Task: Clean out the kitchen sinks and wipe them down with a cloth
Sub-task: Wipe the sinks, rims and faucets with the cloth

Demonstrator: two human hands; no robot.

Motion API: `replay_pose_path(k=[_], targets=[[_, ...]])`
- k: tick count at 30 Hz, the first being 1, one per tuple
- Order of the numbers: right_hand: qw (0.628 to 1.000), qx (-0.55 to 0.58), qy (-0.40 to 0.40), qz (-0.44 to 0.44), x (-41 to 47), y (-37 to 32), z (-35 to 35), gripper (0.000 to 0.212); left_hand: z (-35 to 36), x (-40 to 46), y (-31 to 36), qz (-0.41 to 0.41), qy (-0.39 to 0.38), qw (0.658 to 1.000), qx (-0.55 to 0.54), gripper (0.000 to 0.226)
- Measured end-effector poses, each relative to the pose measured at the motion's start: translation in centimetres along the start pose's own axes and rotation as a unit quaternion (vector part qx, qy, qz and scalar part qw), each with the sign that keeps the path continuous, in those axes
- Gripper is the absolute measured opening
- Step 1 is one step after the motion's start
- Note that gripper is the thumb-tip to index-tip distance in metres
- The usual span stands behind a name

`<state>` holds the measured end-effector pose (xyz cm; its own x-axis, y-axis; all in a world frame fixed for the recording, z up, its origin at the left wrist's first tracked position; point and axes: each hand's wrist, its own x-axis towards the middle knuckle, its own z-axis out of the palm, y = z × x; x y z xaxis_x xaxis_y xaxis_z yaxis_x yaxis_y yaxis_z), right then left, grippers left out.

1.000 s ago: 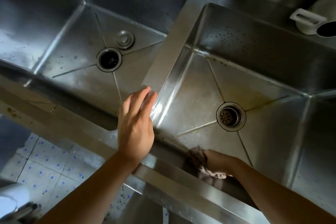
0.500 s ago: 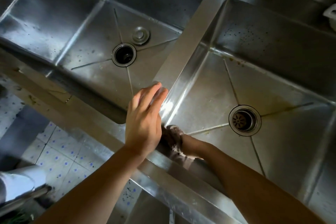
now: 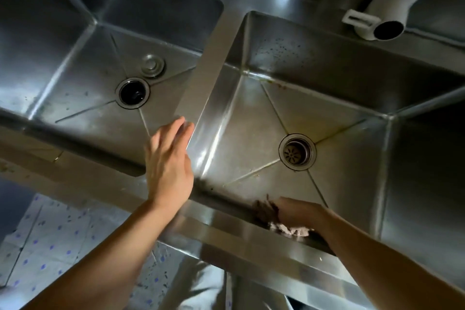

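cloth (image 3: 289, 228): a crumpled rag, dark brown and frayed at one end, pale pinkish at the other, bunched against the near wall of the right sink, close to its front edge.
right hand (image 3: 299, 210): down inside the right sink on the cloth; the fingers are hidden behind the rag and blurred, so i cannot tell how they close on it.
right sink (image 3: 251, 133): square stainless basin, floor creased in an x toward the middle; dark specks on the far wall, brownish grime along the far seam.
right drain (image 3: 297, 152): round steel ring with a slotted strainer in it, at the floor's centre.
left hand (image 3: 169, 166): flat on the front end of the steel divider between the basins, fingers straight and close together, holding nothing.
left sink (image 3: 75, 78): same pressed steel, lightly spotted.
left drain (image 3: 132, 93): open dark hole.
stopper (image 3: 152, 66): round metal cap lying just behind the left drain.
pipe (image 3: 385, 20): white tube, mouth open, over the back right corner.
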<state>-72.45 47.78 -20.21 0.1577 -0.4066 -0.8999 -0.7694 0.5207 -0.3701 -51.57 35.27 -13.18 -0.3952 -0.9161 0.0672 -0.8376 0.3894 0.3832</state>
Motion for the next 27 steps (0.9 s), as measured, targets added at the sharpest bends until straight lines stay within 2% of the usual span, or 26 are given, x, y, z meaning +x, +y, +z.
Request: replay_pose_path(k=[2, 5, 7, 9, 14, 18, 20, 24, 27], targets=[[0.999, 0.03, 0.015, -0.033, -0.4, -2.4, -0.5, 0.027, 0.0, -0.3, 0.5, 0.021, -0.013, 1.0, 0.02, 0.057], [0.994, 0.05, 0.058, -0.078, -1.5, -5.2, -1.0, 0.033, 0.8, -0.9, 1.8, 0.115, -0.051, 0.992, 0.01, 0.051], [0.993, 0.064, 0.078, -0.068, -2.6, -4.7, -0.6, 0.032, 1.8, -1.2, 2.9, 0.139, -0.102, 0.985, -0.009, 0.048], [0.994, 0.063, 0.088, -0.011, -4.2, -2.6, 0.1, 0.021, 2.8, -1.3, 3.3, 0.144, -0.16, 0.977, -0.006, 0.043], [0.983, 0.055, 0.101, 0.144, -8.4, 4.1, 1.3, 0.022, 3.9, -1.3, 2.6, 0.13, -0.254, 0.957, 0.041, 0.036], [0.967, 0.056, 0.086, 0.234, -10.2, 7.6, 1.5, 0.038, 3.9, -1.1, 3.5, 0.145, -0.283, 0.947, 0.056, 0.039], [0.971, 0.055, 0.072, 0.222, -10.0, 6.9, 1.3, 0.039, 4.2, -0.9, 4.4, 0.16, -0.299, 0.94, 0.047, 0.04], [0.987, 0.115, 0.041, 0.103, -7.5, 1.6, 0.4, 0.037, 5.5, -1.1, 6.1, 0.161, -0.36, 0.918, 0.032, 0.041], [0.994, 0.1, 0.013, 0.03, -4.9, -0.2, 0.1, 0.038, 6.3, -1.4, 7.0, 0.135, -0.378, 0.916, 0.02, 0.038]])
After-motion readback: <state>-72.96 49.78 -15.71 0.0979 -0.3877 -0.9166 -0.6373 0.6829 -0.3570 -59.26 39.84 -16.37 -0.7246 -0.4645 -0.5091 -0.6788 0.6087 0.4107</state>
